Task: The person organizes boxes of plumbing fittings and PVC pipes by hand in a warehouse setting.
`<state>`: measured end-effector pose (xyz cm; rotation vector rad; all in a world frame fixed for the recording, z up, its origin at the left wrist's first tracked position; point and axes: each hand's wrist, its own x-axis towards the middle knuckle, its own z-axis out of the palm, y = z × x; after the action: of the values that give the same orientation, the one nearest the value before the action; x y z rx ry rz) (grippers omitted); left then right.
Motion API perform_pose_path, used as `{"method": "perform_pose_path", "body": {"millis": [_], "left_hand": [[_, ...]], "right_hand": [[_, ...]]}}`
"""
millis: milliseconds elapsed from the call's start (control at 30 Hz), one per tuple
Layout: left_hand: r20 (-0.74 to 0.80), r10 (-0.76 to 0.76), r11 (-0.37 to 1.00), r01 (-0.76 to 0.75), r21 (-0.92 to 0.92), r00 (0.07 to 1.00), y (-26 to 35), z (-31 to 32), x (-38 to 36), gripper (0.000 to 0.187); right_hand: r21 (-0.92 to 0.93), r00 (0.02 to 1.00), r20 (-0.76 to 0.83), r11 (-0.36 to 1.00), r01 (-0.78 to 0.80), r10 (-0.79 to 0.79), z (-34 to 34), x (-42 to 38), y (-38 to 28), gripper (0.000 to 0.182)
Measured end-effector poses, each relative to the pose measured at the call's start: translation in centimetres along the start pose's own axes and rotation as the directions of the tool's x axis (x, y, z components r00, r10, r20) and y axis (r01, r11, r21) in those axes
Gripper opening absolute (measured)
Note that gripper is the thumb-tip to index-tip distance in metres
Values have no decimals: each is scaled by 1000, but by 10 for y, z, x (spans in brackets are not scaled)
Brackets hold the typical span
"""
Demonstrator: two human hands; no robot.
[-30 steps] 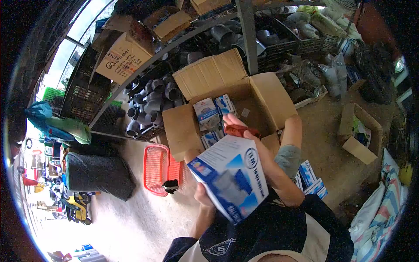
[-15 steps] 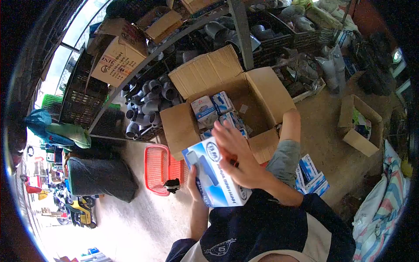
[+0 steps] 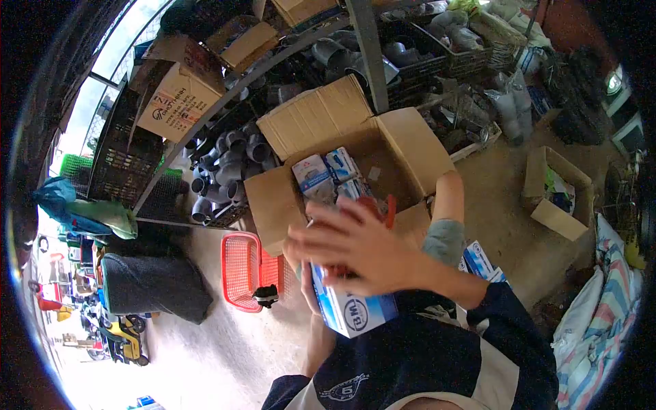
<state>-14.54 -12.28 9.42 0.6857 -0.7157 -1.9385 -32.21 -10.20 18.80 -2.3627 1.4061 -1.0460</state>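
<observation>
My left hand (image 3: 307,288) grips a blue-and-white ball valve box (image 3: 352,314) from its left side, close to my chest. The box is tipped, with a printed end towards me. Across its upper part passes my right hand (image 3: 359,249), blurred by motion and covering much of the box. Something red (image 3: 391,210) shows beyond my right hand, with more red under its fingers; I cannot make out what it is or whether that hand holds it. Beyond both hands stands an open cardboard carton (image 3: 413,147) with several similar small boxes (image 3: 313,172) inside.
A red plastic basket (image 3: 240,273) stands on the floor to the left. Grey pipe elbows (image 3: 232,171) fill a crate behind it. More blue-and-white boxes (image 3: 478,260) lie at the right, near a smaller open carton (image 3: 560,222). A metal shelf post (image 3: 369,58) rises behind the large carton.
The ball valve box has turned, so its broad printed face no longer shows and an end faces me. My right hand has swept left across it. The red thing has come into sight.
</observation>
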Motion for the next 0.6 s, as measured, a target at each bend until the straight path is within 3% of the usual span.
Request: {"method": "perform_pose_path", "body": {"millis": [100, 133, 233, 267, 400, 500, 567, 600], "left_hand": [[-39, 27, 998, -29, -64, 999, 1, -10, 13, 65], [-33, 19, 997, -21, -76, 999, 3, -11, 13, 65], [-30, -7, 998, 5, -64, 1000, 4, -11, 6, 65], [-39, -1, 998, -1, -61, 999, 2, -11, 5, 65], [-117, 79, 995, -86, -59, 990, 9, -20, 14, 66], [-120, 131, 984, -144, -104, 984, 27, -25, 18, 66], [92, 131, 965, -106, -239, 987, 39, -29, 21, 70], [-69, 167, 981, -173, -87, 984, 40, -27, 22, 72]], "right_hand": [[249, 981, 119, 961, 119, -152, 18, -20, -33, 61], [249, 977, 127, 959, 134, -169, 17, -19, -32, 60], [52, 992, 92, 995, 86, -90, 7, -2, -8, 55], [29, 998, -18, 998, 58, -58, 5, 6, 0, 54], [51, 999, 17, 998, 38, -39, 20, 1, -13, 54], [213, 995, 76, 976, 42, -60, 25, -26, -30, 55], [252, 996, 59, 965, -80, 67, 32, -35, -23, 54], [302, 987, 38, 939, -162, 158, 38, -38, -15, 54]]}}
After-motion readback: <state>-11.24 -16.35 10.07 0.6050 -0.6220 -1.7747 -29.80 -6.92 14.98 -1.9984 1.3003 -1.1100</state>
